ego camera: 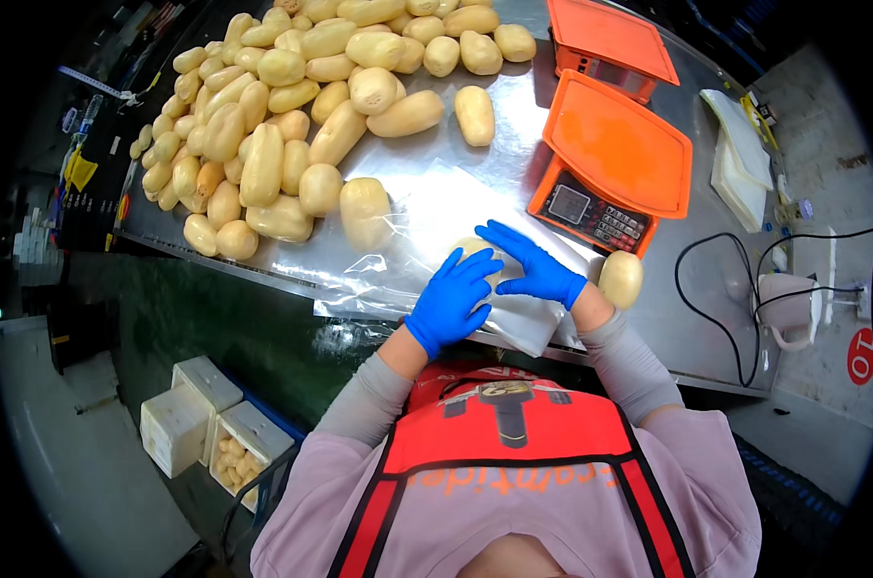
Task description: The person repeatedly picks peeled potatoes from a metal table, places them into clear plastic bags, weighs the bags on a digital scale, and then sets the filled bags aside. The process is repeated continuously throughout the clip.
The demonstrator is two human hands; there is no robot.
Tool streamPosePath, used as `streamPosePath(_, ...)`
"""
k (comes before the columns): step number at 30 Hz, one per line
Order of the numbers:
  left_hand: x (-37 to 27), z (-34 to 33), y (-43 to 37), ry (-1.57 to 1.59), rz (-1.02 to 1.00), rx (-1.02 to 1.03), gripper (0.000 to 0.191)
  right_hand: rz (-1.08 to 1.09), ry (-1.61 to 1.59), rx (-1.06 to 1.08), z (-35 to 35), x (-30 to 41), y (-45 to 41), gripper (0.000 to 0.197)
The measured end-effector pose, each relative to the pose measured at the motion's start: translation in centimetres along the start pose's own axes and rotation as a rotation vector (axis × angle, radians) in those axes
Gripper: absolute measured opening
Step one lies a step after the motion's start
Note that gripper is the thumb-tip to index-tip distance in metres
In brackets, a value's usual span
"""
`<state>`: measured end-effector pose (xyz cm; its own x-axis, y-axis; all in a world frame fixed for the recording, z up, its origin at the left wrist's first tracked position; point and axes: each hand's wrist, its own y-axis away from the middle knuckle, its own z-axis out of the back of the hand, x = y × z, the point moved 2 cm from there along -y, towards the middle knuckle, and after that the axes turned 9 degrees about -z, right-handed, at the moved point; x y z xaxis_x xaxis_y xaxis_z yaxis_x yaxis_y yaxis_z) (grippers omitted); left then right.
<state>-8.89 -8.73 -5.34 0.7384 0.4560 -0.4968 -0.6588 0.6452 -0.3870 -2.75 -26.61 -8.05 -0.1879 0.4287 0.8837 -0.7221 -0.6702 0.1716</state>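
Both my hands wear blue gloves over a stack of clear plastic film (pixel 443 195) on the metal table. My left hand (pixel 456 296) rests its fingers on a pale peeled root segment, perhaps lotus root (pixel 472 249), which lies on the film and is partly hidden. My right hand (pixel 534 266) lies just right of it with fingers spread, touching the film. Another such segment (pixel 365 209) sits to the left, under or in clear film. One more (pixel 620 279) lies by my right wrist, beside an orange digital scale (pixel 617 144).
A large heap of pale root segments (pixel 263 162) covers the table's far left. Behind the near scale stands a second orange scale (pixel 613 43). White foam sheets (pixel 739 159), a black cable (pixel 685 289) and a pitcher (pixel 786 307) are at right. Foam boxes (pixel 176 430) stand on the floor at left.
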Motion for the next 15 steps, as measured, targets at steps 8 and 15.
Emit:
streamPosePath(8,-2.3,-2.1,5.2,-0.366,0.455,-0.359,0.045,-0.275,-0.653,-0.147,-4.7,-1.3,-0.9,0.058)
streamPosePath(15,-0.8,-0.9,6.2,-0.344,0.536,-0.216,0.026,-0.236,-0.543,-0.472,-6.3,-1.5,-2.0,0.028)
